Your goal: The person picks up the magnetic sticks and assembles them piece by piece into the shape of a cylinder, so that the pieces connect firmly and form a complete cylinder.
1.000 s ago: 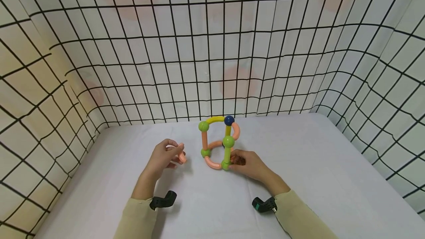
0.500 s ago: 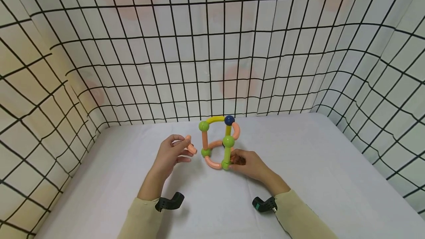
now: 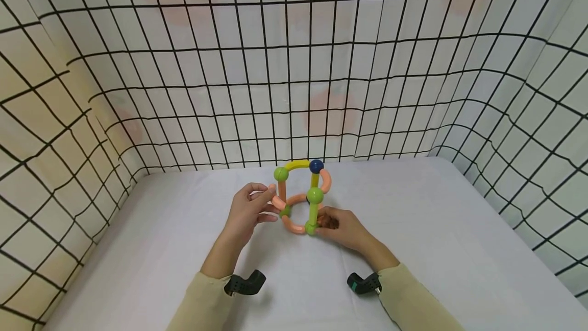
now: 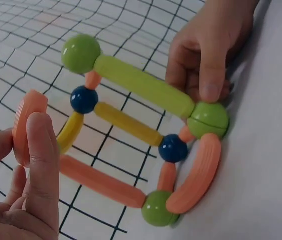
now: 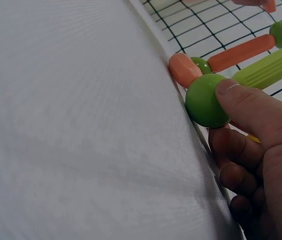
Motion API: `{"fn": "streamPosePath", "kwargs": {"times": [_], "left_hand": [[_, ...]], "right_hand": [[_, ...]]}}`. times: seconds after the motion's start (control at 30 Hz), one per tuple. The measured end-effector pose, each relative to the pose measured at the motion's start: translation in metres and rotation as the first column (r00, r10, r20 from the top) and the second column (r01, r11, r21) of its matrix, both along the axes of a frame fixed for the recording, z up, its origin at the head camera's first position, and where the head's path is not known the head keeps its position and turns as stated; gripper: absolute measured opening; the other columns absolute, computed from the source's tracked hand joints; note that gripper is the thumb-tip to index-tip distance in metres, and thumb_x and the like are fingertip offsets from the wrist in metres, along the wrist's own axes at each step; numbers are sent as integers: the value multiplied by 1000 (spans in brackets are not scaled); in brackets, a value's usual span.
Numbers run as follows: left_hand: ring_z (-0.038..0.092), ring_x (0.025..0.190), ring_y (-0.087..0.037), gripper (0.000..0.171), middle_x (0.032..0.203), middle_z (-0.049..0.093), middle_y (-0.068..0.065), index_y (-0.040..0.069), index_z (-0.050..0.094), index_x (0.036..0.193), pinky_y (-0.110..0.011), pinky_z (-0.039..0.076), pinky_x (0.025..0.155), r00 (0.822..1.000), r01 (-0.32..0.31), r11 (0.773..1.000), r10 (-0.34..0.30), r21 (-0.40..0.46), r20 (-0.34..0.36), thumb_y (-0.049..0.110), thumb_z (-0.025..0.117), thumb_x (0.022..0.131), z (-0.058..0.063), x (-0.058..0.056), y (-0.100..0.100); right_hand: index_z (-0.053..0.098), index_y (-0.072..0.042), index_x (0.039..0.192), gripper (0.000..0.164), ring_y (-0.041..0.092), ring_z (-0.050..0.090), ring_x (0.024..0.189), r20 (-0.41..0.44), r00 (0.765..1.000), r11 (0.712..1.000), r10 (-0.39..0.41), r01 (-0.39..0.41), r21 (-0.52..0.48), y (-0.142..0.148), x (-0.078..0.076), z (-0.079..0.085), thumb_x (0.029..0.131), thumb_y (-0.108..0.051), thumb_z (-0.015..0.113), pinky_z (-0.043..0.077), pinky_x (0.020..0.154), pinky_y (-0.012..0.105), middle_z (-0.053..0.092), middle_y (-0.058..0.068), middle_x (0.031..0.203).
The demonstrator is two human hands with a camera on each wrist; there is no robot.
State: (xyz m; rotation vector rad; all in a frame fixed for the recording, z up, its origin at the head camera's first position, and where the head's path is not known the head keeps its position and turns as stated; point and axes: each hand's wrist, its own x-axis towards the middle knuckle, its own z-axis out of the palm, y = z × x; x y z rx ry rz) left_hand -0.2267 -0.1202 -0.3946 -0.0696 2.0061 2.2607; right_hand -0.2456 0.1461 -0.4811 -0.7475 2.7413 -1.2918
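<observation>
A frame of magnetic rods and balls stands on the white tabletop. Its upper corners include a green ball (image 3: 281, 173), a dark blue ball (image 3: 316, 166) and another green ball (image 3: 315, 195) atop an upright light-green rod (image 4: 141, 85). My left hand (image 3: 248, 211) pinches a loose curved orange rod (image 4: 22, 125) between thumb and fingers, beside the frame's left upright orange rod (image 4: 103, 181). Whether that loose piece touches the frame cannot be told. My right hand (image 3: 344, 228) grips the lower front green ball (image 5: 206, 102), thumb on top and other fingers curled behind it.
Black-lined grid cloth (image 3: 298, 80) rises behind the table and along both sides. A white cloth (image 3: 436, 229) covers the tabletop. Black wrist cameras (image 3: 245, 283) sit on both forearms over beige sleeves (image 3: 413, 295).
My left hand has carried the loose curved orange rod rightward and slightly up, from apart to right beside the frame's left upright. The right hand keeps its grip, and the frame stays in place.
</observation>
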Motion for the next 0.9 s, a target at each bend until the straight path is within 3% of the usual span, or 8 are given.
{"fn": "streamPosePath", "kwargs": {"times": [0.4, 0.9], "left_hand": [[72, 69, -15, 37, 82, 74, -1, 5, 52, 105, -28, 59, 60, 999, -31, 999, 31, 23, 11, 33, 72, 93, 6, -4, 17], [72, 69, -14, 28, 84, 69, -2, 6, 54, 99, -27, 59, 60, 997, -64, 994, 60, 91, 46, 29, 68, 96, 4, -9, 28]], "right_hand": [[69, -14, 113, 31, 5, 53, 73, -7, 1000, 1000, 15, -15, -23, 0, 1, 2, 88, -29, 77, 45, 65, 21, 66, -6, 85], [69, -12, 114, 34, 4, 55, 74, -1, 1000, 999, 20, -20, -45, 1, 1, 0, 87, -30, 78, 46, 65, 21, 68, -5, 86]]}}
